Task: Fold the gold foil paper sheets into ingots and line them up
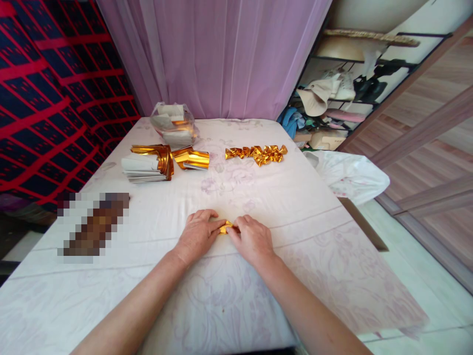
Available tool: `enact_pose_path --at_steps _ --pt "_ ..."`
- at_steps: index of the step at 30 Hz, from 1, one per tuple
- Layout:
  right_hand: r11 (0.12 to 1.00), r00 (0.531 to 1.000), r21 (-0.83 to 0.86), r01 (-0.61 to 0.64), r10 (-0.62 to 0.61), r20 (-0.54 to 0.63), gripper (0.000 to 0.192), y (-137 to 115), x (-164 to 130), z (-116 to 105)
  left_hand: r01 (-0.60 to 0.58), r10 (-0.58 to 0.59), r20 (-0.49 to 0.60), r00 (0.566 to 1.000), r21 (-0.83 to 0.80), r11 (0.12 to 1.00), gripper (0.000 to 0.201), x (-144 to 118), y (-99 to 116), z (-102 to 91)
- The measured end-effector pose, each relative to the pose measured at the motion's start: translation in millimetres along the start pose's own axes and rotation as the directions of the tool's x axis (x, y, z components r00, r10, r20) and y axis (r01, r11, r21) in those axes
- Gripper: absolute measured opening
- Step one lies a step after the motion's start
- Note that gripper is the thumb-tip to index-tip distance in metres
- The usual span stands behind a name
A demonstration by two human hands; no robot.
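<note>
Between my two hands, low over the middle of the table, is a small folded piece of gold foil paper [225,228]. My left hand [199,230] pinches its left end, thumb against fingers. At the right end, my right hand [253,237] grips it the same way. Part of the paper is hidden under the fingertips. Farther back on the right lie several folded gold foil pieces [269,155] in a cluster. Stacks of foil paper sheets [146,165], gold on one face and pale on the other, lie at the back left, beside a curled gold sheet bundle [192,159].
A clear plastic bag [172,123] with more paper stands at the table's far left. A blurred-out item [94,224] lies on the left of the floral tablecloth [236,305]. Beyond the right edge are a white bag [354,175] and a shelf with a cap [317,96].
</note>
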State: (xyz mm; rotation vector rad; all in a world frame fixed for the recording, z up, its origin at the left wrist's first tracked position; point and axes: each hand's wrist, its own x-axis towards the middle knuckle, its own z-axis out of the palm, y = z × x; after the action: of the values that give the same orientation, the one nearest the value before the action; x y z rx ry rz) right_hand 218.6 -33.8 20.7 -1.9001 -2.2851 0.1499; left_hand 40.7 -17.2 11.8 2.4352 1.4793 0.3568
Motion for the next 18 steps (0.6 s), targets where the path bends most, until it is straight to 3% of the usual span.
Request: enact_pose_path --at_steps 4,10,14,18 --pt "0.998 0.998 0.0 -0.055 0.055 -0.002 0.024 -4 1 4 -0.021 0.023 -0.029 0.999 0.079 0.997 0.03 -5 1 2.1" --pt "0.99 0.999 0.135 0.031 -0.024 -0.046 0.006 17 -6 10 -0.007 0.016 -0.093 0.996 0.091 0.996 0.03 -10 -3 5.5" --pt "0.984 0.993 0.162 0.067 -0.05 -0.108 0.008 27 -8 15 -0.011 0.024 -0.13 0.991 0.096 0.995 0.029 -13 -5 8.0" --pt "0.981 0.988 0.173 0.091 -0.067 -0.138 0.009 29 -9 17 -0.03 0.059 -0.127 0.99 0.215 0.976 0.032 -17 -4 5.2"
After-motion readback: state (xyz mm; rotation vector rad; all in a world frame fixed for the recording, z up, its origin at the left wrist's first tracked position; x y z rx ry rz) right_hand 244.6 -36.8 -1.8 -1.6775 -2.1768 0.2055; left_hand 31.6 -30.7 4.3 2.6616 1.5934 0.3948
